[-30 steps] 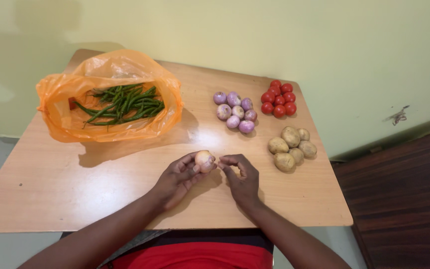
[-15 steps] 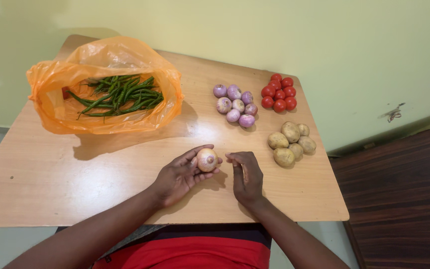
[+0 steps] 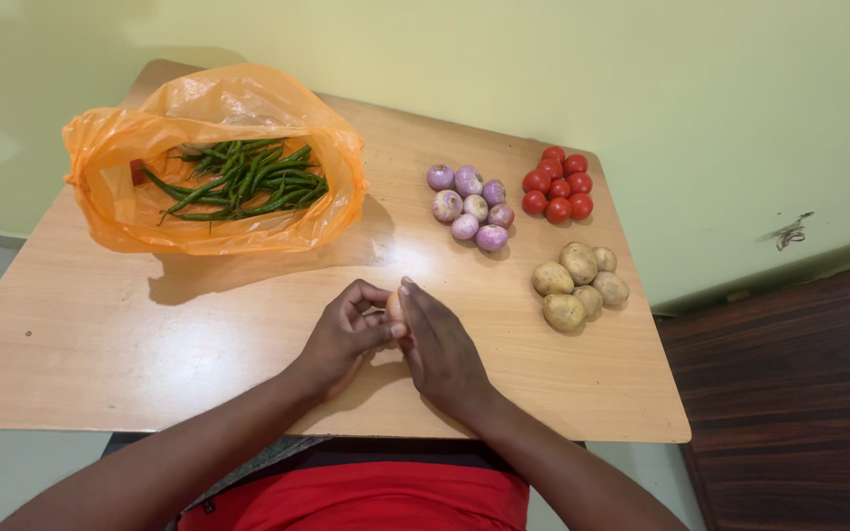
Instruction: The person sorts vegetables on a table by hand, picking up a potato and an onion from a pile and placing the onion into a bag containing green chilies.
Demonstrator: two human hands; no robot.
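the left hand point(image 3: 341, 334) and right hand point(image 3: 438, 339) close together around a pale onion point(image 3: 394, 307), mostly hidden between them, just above the table point(image 3: 150, 344). beyond lie potatoes point(image 3: 577, 283), purple onions point(image 3: 471, 206), tomatoes point(image 3: 557, 184), sorted by kind, and an open orange bag point(image 3: 213, 162) of green beans point(image 3: 238, 182).

Both forearms in from 6 o'clock, converging. Left hand point(image 3: 346, 332) curled, fingers bent inward, thumb toward 3 o'clock. Right hand point(image 3: 440, 344) pressed against it, fingers extended toward 11 o'clock, back facing up.
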